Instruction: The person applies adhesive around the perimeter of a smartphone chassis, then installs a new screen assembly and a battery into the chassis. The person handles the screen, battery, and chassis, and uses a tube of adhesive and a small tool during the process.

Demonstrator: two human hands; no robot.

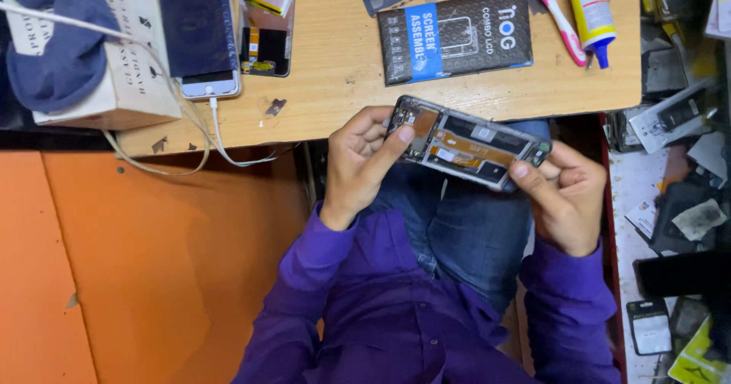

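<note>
While each hand grips one end, left hand (358, 163) and right hand (567, 197) hold one opened phone (468, 142).

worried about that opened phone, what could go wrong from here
1. The opened black phone with exposed orange flex cables is held over the lap past the wooden table edge; a slip could drop it.
2. The left hand thumb presses near the exposed parts and might strain a cable.
3. The right hand grips only one end, so the phone could twist.
</note>
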